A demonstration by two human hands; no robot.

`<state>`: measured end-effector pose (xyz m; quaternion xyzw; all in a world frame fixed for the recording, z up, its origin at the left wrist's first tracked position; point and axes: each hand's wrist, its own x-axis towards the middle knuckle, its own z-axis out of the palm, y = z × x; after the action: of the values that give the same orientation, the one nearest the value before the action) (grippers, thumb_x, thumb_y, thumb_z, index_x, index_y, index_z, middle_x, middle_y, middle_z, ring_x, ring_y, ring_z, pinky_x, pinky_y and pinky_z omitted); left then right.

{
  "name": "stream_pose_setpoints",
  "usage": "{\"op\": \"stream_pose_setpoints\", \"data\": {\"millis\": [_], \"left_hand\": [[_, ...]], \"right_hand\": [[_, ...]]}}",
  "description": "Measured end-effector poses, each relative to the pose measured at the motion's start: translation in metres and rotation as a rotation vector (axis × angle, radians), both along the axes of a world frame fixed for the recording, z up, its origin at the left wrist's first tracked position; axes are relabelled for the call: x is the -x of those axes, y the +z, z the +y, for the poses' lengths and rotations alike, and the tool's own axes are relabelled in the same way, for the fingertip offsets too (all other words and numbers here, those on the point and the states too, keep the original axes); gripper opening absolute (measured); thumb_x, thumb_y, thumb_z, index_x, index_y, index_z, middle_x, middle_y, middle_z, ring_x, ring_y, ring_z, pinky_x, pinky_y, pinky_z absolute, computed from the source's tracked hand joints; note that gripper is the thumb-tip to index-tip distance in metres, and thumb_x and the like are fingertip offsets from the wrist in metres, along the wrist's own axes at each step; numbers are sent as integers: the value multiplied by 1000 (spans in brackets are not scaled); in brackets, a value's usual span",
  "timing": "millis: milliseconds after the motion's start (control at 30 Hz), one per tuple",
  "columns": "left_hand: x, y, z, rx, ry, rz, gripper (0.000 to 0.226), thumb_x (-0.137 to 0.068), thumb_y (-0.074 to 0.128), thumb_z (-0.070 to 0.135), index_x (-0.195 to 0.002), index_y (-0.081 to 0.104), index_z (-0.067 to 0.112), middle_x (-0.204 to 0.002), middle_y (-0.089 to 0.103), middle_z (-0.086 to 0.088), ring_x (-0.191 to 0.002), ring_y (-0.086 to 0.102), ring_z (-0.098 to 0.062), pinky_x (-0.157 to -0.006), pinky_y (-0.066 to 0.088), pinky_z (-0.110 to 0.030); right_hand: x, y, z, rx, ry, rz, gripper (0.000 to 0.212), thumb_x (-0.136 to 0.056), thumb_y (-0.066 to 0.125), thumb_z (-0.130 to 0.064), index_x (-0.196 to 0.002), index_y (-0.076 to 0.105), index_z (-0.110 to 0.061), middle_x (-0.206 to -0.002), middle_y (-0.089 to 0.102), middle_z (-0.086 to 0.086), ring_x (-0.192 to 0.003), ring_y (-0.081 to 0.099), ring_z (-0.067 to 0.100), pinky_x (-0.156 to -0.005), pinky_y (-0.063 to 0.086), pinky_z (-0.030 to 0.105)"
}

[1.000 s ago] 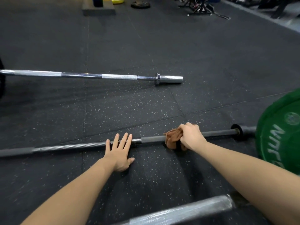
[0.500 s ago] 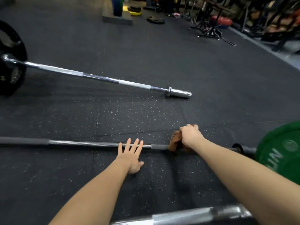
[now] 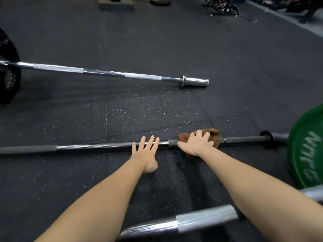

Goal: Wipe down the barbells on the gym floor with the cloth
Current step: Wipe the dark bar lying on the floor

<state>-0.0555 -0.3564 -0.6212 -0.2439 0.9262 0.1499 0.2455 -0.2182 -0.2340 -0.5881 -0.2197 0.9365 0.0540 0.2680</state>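
Since the dark barbell (image 3: 104, 146) ran left to right across the rubber floor (image 3: 157, 110), any wipe pretty much had to slide along that line. Left hand (image 3: 146, 154) lay flat, fingers straight and spread, tips on the shaft. Just right of it, the right hand (image 3: 195, 144) had its fingers curled over the brown cloth (image 3: 214, 134) draped on the bar, with the green bumper plate (image 3: 307, 151) further right.

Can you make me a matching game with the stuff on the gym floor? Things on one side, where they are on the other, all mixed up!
1. brown cloth
2. green weight plate
3. left hand
4. far chrome barbell

A. black plate at its left end
B. palm down on the floor mat
C. under the right hand, on the dark bar
D. at the dark bar's right end

Pairs: 1-C, 2-D, 3-B, 4-A.
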Motion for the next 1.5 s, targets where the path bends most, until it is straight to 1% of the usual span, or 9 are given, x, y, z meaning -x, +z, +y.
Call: {"op": "stream_pose_setpoints", "data": {"millis": [67, 167, 300, 433, 567, 667, 1033, 1300, 1500], "left_hand": [[0, 2, 0, 1, -1, 7, 84, -101, 40, 30, -160, -20, 29, -168, -24, 6, -155, -23, -30, -124, -8, -58], [-2, 3, -1, 13, -3, 14, 84, -102, 41, 31, -161, -18, 29, -169, -22, 6, -155, -20, -29, -124, -7, -57], [-2, 2, 1, 28, -4, 15, 85, -101, 42, 32, -160, -19, 29, -169, -21, 6, -155, -20, -30, -124, -6, -58], [1, 0, 0, 28, -1, 15, 86, -101, 42, 33, -160, -20, 29, -169, -22, 5, -155, -21, -31, -124, -7, -59], [3, -2, -2, 39, 11, 23, 86, -100, 43, 34, -161, -18, 29, -169, -20, 6, -155, -19, -30, -124, -6, -59], [4, -2, -3, 37, 8, 6, 86, -101, 42, 33, -160, -20, 29, -169, -22, 7, -155, -20, -30, -124, -7, -59], [4, -2, 1, 9, -4, -94, 90, -104, 38, 52, -154, -33, 29, -161, -39, 7, -150, -34, -30, -121, -14, -61], [4, -4, 2, 17, 1, -91, 92, -103, 40, 54, -155, -32, 28, -161, -39, 7, -149, -34, -30, -121, -15, -60], [2, -6, 2, 17, -6, -72, 92, -103, 39, 55, -155, -32, 28, -161, -39, 7, -150, -33, -30, -121, -15, -60]], "right_hand": [[6, -1, 5, 84, -8, 58, 72, -97, 37, -68, -151, 41, -21, -157, 27, 7, -145, 18, 41, -111, 29, 56], [20, -5, 17, 208, -57, 118, 43, -105, 40, -49, -139, 55, -26, -144, 41, 5, -138, 26, 38, -105, 38, 52], [31, -8, 23, 221, -203, 195, 34, -106, 45, -31, -134, 56, -18, -140, 42, 9, -133, 31, 39, -101, 40, 47], [28, -5, 13, 131, -137, 225, 33, -103, 46, -19, -134, 52, -10, -140, 40, 14, -133, 32, 42, -100, 42, 48], [5, -9, -13, 183, 126, 159, 35, -104, 43, -29, -133, 54, -12, -136, 48, 16, -127, 42, 45, -107, 33, 50], [-15, -9, -27, 252, 206, 101, 37, -105, 44, -32, -136, 53, -15, -137, 48, 13, -130, 41, 39, -105, 38, 47], [45, -7, 20, 97, -200, 245, 41, -103, 42, -18, -142, 42, -6, -147, 36, 17, -137, 31, 40, -99, 44, 46], [-12, -15, -30, 232, 244, 91, 40, -105, 43, -34, -139, 45, -13, -140, 44, 15, -131, 40, 40, -109, 33, 48], [30, -6, -5, 170, -118, 148, 43, -103, 42, -27, -143, 44, -9, -146, 41, 16, -137, 34, 39, -105, 39, 49]]}}
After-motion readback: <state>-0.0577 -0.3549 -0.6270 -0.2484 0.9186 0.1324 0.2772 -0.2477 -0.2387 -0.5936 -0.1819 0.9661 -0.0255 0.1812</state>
